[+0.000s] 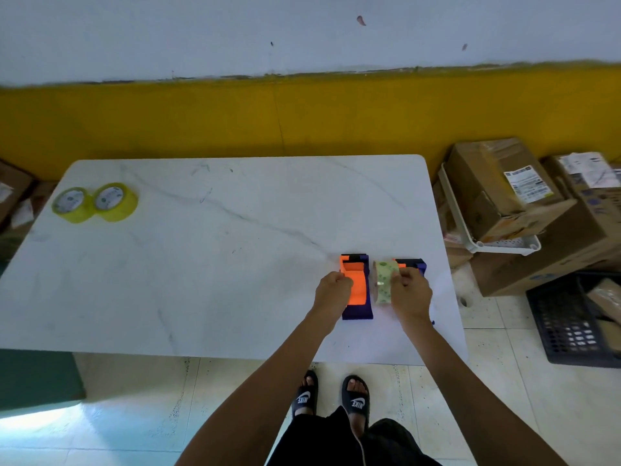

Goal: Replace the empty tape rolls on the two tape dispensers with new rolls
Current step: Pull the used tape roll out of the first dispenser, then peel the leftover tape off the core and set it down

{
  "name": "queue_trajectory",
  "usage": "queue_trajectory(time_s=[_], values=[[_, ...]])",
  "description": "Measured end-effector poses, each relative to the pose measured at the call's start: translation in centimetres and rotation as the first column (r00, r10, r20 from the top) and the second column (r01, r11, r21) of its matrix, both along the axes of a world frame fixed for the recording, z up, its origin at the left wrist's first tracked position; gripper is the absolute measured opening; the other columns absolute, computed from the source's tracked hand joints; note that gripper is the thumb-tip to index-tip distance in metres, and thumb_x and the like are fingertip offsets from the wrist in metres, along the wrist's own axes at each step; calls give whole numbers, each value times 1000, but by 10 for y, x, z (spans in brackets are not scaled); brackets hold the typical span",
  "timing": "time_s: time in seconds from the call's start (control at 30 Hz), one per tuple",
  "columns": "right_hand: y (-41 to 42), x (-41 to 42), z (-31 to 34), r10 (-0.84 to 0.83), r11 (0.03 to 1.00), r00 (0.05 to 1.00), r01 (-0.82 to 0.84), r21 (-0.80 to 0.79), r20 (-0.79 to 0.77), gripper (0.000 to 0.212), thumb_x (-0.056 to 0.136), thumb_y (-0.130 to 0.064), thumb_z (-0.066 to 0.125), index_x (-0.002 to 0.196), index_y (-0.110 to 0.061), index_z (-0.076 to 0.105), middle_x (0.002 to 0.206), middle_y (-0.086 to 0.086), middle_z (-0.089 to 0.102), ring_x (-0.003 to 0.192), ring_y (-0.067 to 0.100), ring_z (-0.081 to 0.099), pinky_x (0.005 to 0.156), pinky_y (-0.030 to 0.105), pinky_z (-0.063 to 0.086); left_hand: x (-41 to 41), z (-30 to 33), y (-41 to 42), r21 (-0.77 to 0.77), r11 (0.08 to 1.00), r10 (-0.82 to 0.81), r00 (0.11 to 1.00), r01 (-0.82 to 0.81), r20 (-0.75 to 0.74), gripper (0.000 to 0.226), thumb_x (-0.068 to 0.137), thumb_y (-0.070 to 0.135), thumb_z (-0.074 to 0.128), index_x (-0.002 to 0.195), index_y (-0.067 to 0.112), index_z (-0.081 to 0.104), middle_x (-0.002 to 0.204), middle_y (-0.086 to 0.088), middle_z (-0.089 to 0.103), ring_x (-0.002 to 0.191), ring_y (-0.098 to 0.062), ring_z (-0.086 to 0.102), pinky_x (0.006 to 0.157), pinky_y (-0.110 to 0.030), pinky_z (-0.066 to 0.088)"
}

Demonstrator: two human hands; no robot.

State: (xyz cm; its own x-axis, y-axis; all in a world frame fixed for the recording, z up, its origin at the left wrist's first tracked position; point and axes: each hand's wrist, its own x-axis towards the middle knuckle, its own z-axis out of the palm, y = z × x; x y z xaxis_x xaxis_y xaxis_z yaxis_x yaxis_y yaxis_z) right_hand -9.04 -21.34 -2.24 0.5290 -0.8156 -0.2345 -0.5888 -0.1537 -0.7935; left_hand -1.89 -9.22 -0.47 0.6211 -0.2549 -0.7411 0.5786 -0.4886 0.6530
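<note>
Right hand (pixel 410 295) grips the spent roll (pixel 384 280) on its dispenser (pixel 410 264); left hand (pixel 333 288) closed on the other dispenser (pixel 357 290). Risk: a hard pull drags the unbraced dispenser across the counter (pixel 215 264).

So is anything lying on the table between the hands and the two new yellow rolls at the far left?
Nothing visible: the marble table is bare between the left hand and the new yellow rolls.
</note>
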Motion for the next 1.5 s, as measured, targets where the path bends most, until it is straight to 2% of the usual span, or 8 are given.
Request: queue_trajectory(time_s=[0.13,0.57,0.7,0.8,0.9,1.0,1.17,1.5], values=[[-6,-2,2,0,1000,1000,0,17,17,21,95,-10,45,98,1,64,84,7,60,80,22,55,72,31,43,-3,-3,2,0,1000,-19,1000,19,8,48,82,20,46,129,13,55,96,-5,61,79,-20,56,73,-32,48],[-8,0,16,-21,997,992,11,76,122,15,93,-12,52,96,-3,63,82,10,62,74,20,56,57,21,41,-28,-15,20,20,998,56,997,-57,46,50,90,12,48,139,17,42,85,6,53,71,-7,50,62,-22,42],[-8,6,26,-7,997,988,-6,82,156,9,94,-10,51,91,-7,60,81,8,60,69,14,53,55,15,41,-11,0,20,2,996,83,980,-84,183,46,91,13,47,138,15,44,113,-2,59,85,-12,56,69,-24,45],[-3,14,34,22,994,979,-43,101,203,9,93,-9,52,89,-5,59,80,9,59,68,15,53,51,8,42,6,15,14,-33,997,77,966,-71,248,34,92,12,47,124,16,57,105,2,57,74,-3,51,62,-17,42],[8,29,44,67,987,962,-102,121,265,8,91,-8,54,84,-9,57,79,12,60,74,20,56,59,22,46,17,35,5,-120,991,90,958,-60,271,15,91,15,49,90,16,64,92,-1,65,74,-13,54,63,-22,41],[27,50,57,141,978,947,-178,107,288,6,89,-9,55,85,-10,59,78,7,62,71,18,56,61,26,45,23,53,7,-179,982,121,943,-67,309,24,90,16,46,68,14,56,67,3,57,61,-9,48,56,-21,36],[70,86,78,307,932,894,-351,85,328,9,89,-10,54,90,-7,63,77,-1,61,68,6,55,58,18,40,31,80,44,-182,966,247,861,-183,445,23,83,24,49,71,5,51,72,-4,51,66,-15,42,59,-30,35],[228,157,120,560,771,710,-636,46,427,7,88,-12,57,82,-12,61,78,4,63,74,20,59,63,29,46,71,124,206,-158,886,437,668,-436,603,32,86,10,52,57,17,42,59,3,44,56,-11,38,52,-25,31]])
